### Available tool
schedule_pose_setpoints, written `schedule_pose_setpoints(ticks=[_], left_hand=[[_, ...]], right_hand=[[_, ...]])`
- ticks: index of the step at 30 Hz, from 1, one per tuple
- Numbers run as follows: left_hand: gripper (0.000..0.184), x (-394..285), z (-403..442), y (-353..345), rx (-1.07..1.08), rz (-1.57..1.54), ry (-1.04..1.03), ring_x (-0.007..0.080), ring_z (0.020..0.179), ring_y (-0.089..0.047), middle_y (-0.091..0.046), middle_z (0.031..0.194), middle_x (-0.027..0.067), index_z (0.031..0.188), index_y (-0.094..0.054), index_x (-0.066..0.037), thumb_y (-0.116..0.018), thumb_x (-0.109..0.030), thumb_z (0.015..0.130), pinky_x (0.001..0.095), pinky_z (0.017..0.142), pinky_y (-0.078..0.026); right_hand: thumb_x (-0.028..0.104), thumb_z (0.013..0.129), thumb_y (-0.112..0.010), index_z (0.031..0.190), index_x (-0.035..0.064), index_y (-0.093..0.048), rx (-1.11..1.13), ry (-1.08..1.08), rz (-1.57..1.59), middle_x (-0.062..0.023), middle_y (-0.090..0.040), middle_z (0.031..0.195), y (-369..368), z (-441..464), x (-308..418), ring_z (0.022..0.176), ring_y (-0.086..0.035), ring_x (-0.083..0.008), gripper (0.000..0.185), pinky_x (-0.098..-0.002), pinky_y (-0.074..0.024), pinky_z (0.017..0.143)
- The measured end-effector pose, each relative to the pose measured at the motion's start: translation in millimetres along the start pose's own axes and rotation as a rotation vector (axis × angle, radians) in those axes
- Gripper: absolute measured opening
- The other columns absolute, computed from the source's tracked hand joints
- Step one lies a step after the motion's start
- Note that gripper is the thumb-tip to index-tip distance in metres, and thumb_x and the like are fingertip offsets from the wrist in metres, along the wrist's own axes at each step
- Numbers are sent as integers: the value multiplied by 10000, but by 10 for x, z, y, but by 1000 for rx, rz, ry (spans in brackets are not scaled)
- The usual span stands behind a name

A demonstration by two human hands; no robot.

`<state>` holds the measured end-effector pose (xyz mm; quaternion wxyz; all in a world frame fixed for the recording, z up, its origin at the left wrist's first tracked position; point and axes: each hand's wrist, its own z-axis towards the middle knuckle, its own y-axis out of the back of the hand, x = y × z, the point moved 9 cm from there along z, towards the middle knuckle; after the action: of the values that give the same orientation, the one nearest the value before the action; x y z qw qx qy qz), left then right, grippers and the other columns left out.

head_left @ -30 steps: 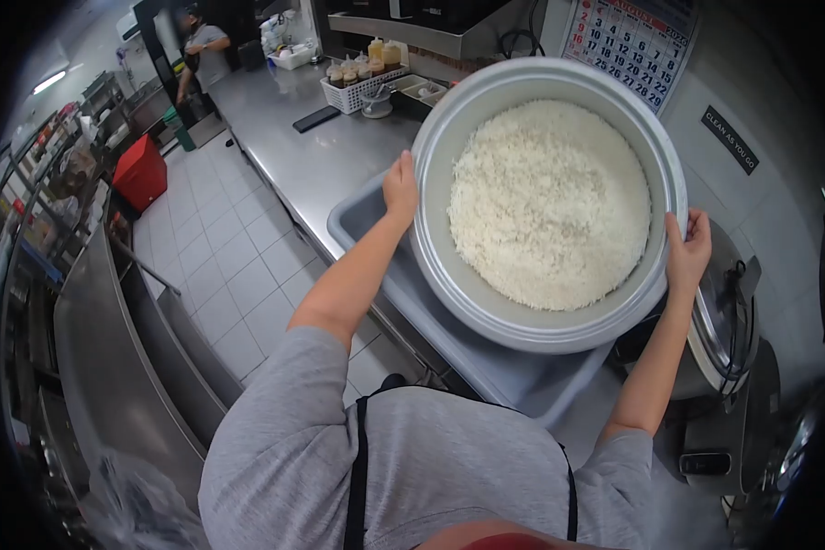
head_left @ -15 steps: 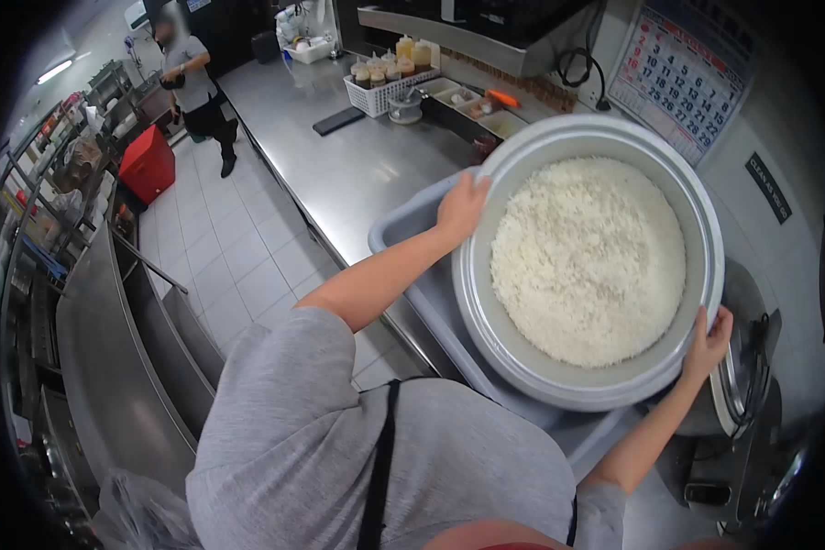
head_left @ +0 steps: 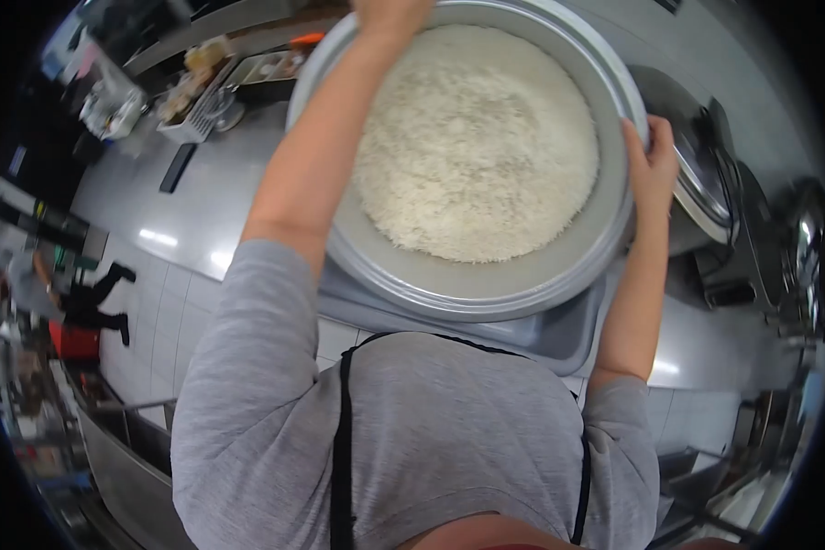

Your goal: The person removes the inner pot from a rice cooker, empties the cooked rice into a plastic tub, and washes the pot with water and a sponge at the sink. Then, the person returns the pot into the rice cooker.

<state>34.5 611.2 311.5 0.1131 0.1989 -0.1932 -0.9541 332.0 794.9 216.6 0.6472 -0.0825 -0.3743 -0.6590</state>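
Observation:
A large round metal pot of cooked white rice is in front of me, above a grey plastic tub. My right hand grips its right rim, with the thumb over the edge and the fingers around the outside. My left hand is at the far left part of the rim, the forearm crossing over the pot's left side. The upper frame edge cuts off the fingers of that hand, so their grip is hidden.
A steel counter runs left, holding a white basket of bottles and a dark flat object. To the right lies a metal lid beside dark equipment. A person is on the tiled floor at far left.
My view has turned, and the pot appears higher and further left. My left hand has shifted from the pot's left rim toward its far side. My right hand stays on the right rim.

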Motion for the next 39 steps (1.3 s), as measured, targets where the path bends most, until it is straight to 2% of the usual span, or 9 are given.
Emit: schedule_pose_setpoints(ticks=[16,18,20,22,28,31,34,35,39], left_hand=[[360,-107,-221,700,-263,-140,-210,301,589,-459,-426,625,147,654,-452,-4,-449,-263,904,369,550,-356],[333,-121,-211,638,-266,-73,-267,316,620,-476,-432,644,154,665,-449,-8,-457,-246,897,380,561,-363],[407,-6,-244,593,-246,-11,-156,284,648,-540,-536,678,88,687,-556,-63,-453,-403,884,358,569,-409],[360,-140,-307,661,-302,-69,-226,266,596,-493,-478,642,80,653,-488,-56,-465,-323,893,354,538,-375],[344,-164,-295,640,-265,-95,-275,247,579,-489,-490,637,73,665,-501,-51,-557,-339,843,335,529,-385],[291,-401,-251,691,-214,-141,-298,337,670,-496,-462,675,159,680,-466,-17,-466,-226,882,394,583,-373],[285,-461,-242,660,-192,-164,-296,335,663,-496,-463,672,157,676,-469,-19,-464,-219,880,391,587,-377],[285,-476,-241,651,-196,-158,-308,336,667,-500,-465,673,157,679,-470,-17,-463,-218,880,391,588,-378],[277,-488,-239,602,-176,-152,-301,339,680,-511,-476,677,162,689,-474,-9,-463,-212,877,391,593,-383]], right_hand=[[207,725,-709,825,51,-598,-307,319,-210,-82,-607,738,94,63,706,619,-565,-228,216,-299,-439,567],[179,733,-672,861,79,-601,-665,585,-254,-74,-611,827,220,-132,1113,754,-574,-229,178,-330,-444,663],[172,737,-640,930,78,-584,-232,748,-100,-75,-594,944,-301,-240,1537,928,-541,-235,222,-364,-419,797],[180,733,-634,1017,54,-548,120,643,-263,-103,-572,1019,-1017,-212,1600,1020,-508,-248,322,-382,-393,873],[256,771,-624,1159,32,-495,63,368,-520,-144,-546,1108,-1373,245,1386,1050,-508,-302,466,-433,-420,873],[320,729,-665,1145,32,-491,109,290,-649,-162,-538,1118,-1423,364,1338,1046,-519,-309,535,-415,-429,874],[383,667,-698,1110,-52,-535,-82,464,-605,-252,-557,1078,-1387,408,1425,1025,-545,-306,642,-366,-423,892],[467,693,-667,1216,-51,-445,265,269,-584,-257,-423,1265,-1584,506,1226,1198,-398,-331,770,-375,-309,1019],[560,713,-599,1281,-61,-362,568,130,-632,-225,-353,1343,-1671,668,1266,1249,-340,-314,874,-351,-276,1043]])
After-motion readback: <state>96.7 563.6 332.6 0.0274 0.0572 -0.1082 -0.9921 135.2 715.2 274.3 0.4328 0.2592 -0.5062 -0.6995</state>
